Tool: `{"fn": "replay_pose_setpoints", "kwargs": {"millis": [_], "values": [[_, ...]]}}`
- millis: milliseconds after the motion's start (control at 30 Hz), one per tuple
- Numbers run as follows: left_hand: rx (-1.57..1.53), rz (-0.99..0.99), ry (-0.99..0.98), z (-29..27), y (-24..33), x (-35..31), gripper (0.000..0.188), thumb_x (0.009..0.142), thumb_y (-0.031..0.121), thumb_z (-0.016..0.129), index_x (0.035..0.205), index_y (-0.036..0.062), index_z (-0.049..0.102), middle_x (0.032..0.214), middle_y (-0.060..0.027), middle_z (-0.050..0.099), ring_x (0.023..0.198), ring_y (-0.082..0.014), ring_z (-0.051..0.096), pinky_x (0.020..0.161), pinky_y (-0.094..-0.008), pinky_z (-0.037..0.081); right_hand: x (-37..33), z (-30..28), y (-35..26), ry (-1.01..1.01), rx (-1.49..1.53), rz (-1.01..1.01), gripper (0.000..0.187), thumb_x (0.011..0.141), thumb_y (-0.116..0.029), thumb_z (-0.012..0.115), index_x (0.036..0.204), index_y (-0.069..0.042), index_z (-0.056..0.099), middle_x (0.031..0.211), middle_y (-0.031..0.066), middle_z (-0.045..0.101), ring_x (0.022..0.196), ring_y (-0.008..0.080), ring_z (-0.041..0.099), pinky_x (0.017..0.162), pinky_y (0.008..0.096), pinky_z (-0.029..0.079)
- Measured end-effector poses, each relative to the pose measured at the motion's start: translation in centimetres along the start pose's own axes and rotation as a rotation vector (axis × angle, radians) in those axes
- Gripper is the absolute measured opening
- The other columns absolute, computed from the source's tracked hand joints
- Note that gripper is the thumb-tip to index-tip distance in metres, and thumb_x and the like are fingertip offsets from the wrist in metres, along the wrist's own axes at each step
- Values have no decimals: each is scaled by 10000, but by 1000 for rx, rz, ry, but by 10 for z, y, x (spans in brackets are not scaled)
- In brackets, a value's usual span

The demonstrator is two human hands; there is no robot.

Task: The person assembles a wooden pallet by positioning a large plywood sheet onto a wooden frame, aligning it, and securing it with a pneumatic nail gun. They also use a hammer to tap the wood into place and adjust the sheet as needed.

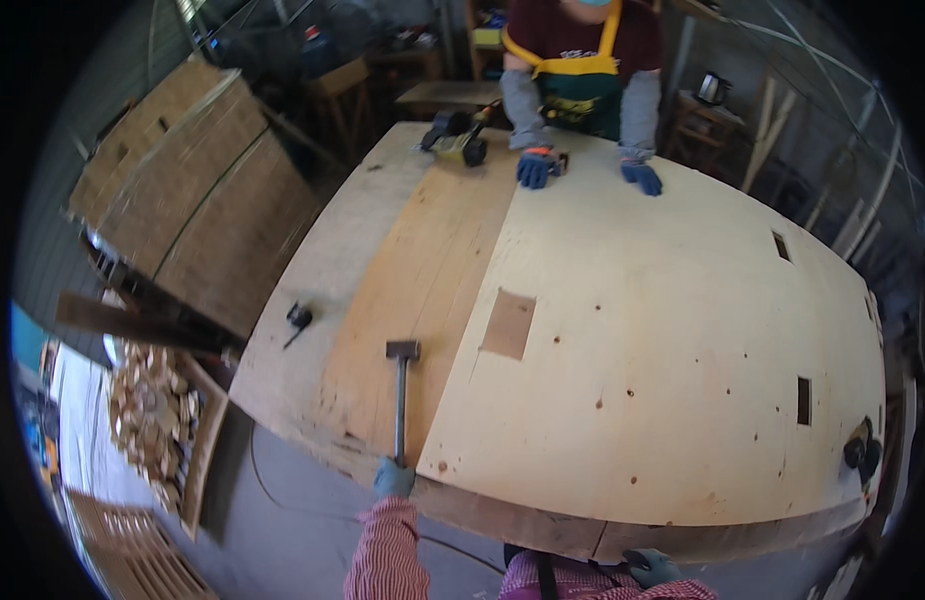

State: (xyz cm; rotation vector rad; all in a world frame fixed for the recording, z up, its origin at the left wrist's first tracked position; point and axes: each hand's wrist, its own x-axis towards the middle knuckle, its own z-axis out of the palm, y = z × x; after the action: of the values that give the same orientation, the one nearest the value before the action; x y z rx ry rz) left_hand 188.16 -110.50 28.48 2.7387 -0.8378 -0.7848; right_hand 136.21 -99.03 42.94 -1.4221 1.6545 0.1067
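Observation:
My left hand (394, 479), in a grey-blue glove, is closed round the lower end of a hammer's handle at the near edge of the table. The hammer (401, 395) points away from me, its blocky metal head over the brown strip of board. A large pale plywood sheet (673, 320) lies just right of it. Low in the picture, by my waist and the table's near edge, my right hand (655, 568) is gloved and curled against a small dark thing that I cannot make out.
Across the table a person in blue gloves (535, 168) rests both hands by the sheet's far edge. A power tool (458, 140) lies to their side. A small black tool (298, 317) sits at left; another dark tool (863, 450) is far right. Wood offcuts (148, 410) are heaped below left.

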Motion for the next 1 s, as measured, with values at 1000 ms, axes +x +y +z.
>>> {"fn": "replay_pose_setpoints", "kwargs": {"millis": [1000], "values": [[-1073, 121, -1621, -46, 209, -499, 119, 947, 148, 435, 973, 71, 521, 595, 25, 364, 381, -68, 333, 344, -213, 255, -67, -73, 75, 74, 1927, -477, 396, 966, -182, 398, 1322, -12, 356, 1222, 171, 515, 1133, 297, 517, 982, 391, 421]]}}
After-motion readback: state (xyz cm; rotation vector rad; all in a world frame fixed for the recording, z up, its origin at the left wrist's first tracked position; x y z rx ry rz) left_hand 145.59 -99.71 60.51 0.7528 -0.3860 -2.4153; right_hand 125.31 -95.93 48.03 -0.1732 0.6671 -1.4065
